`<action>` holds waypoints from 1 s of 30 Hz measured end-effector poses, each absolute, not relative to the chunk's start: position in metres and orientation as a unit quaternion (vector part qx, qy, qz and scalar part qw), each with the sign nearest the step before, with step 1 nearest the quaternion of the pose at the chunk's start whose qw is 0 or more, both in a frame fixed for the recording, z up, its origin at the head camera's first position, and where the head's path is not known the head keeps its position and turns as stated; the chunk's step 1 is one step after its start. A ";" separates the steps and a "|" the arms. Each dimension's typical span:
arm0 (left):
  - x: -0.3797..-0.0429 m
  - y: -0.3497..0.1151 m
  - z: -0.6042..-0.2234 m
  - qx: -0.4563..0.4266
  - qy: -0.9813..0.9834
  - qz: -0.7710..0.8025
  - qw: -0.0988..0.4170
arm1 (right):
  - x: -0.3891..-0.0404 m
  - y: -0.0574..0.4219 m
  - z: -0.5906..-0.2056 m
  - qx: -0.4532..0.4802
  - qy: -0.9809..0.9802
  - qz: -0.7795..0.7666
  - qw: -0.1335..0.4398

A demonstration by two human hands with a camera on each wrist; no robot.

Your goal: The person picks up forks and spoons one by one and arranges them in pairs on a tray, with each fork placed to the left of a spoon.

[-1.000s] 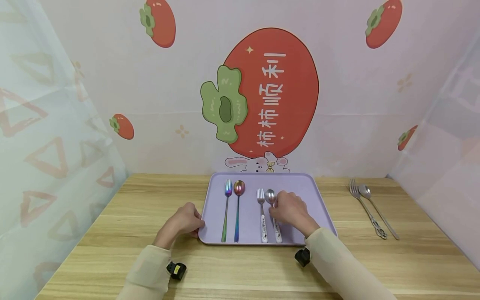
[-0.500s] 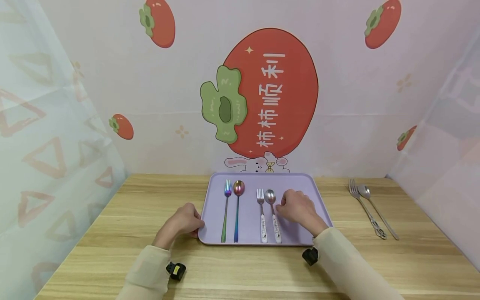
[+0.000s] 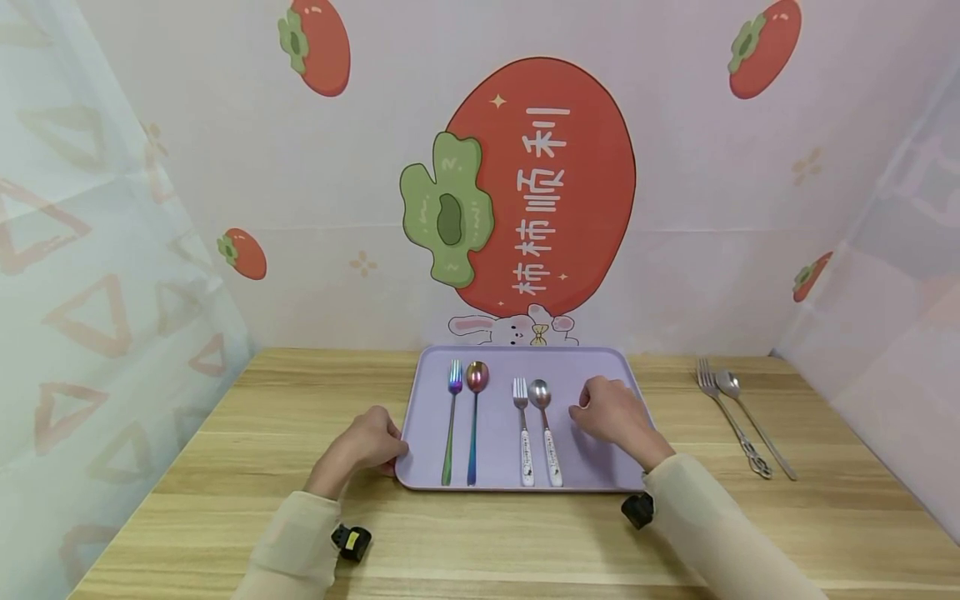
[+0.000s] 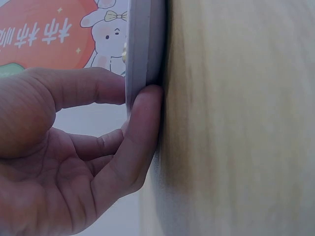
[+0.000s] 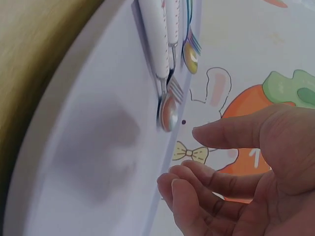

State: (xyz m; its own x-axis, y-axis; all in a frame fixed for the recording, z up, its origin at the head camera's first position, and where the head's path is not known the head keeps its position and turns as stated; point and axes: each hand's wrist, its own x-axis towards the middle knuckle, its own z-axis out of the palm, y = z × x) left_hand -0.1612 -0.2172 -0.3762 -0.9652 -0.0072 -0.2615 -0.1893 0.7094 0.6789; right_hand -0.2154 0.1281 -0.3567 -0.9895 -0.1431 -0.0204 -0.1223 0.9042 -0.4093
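Observation:
My left hand (image 3: pixel 371 440) grips the left edge of a lavender tray (image 3: pixel 498 450). In the left wrist view the thumb lies against one side of the tray's rim (image 4: pixel 140 39) and a finger against the other. Over the tray's right part is my right hand (image 3: pixel 613 412), fingers loosely curved and holding nothing. Beside it lies a white-handled spoon (image 3: pixel 553 462), with a white-handled fork (image 3: pixel 527 454) to its left. Further left on the tray are an iridescent spoon (image 3: pixel 477 377) and an iridescent fork (image 3: pixel 455 379).
On the wooden table (image 3: pixel 465 550), right of the tray, a silver fork (image 3: pixel 707 379) with an ornate handle and a silver spoon (image 3: pixel 727 383) lie side by side. A printed cloth backdrop (image 3: pixel 315 183) rises behind the table's far edge, with cloth at both sides.
My right hand has let go of the white-handled spoon and moved right, away from it. The spoon now lies fully in view. My left hand stays at the tray's edge.

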 end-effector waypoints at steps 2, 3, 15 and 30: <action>-0.161 -0.217 -0.376 -0.054 0.917 0.377 0.121 | -0.216 0.131 -0.357 -0.072 0.977 -0.202 0.019; -0.161 -0.217 -0.376 -0.054 0.917 0.377 0.121 | -0.216 0.133 -0.357 -0.073 0.977 -0.201 0.018; -0.162 -0.218 -0.378 -0.057 0.917 0.376 0.121 | -0.219 0.150 -0.354 -0.068 0.978 -0.196 0.026; -0.162 -0.219 -0.379 -0.055 0.917 0.377 0.119 | -0.221 0.176 -0.349 -0.078 0.977 -0.199 0.013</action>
